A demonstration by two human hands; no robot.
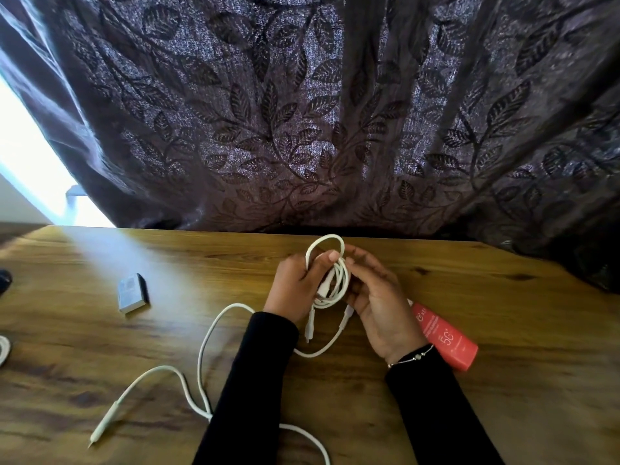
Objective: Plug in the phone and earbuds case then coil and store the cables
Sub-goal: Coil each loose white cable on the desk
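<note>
left hand [295, 286] and right hand [379, 307], fingers curled, grip a thin white cable coil [330, 276] above the brown wooden table [503, 330]. loops stand upright, long axis away from the person. judged light, limp, springy; pinch at the crossing. loose tail [204, 350] trails left of the coil.

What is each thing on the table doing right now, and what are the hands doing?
Coiled white cable: looped, held between both hands above the table.
Loose white cable: uncoiled, sprawled on the wooden table.
Left hand: gripping the coil.
Right hand: fingers curled on the coil.
Small grey box: lying on the table.
Red tube: lying on its side.
</note>
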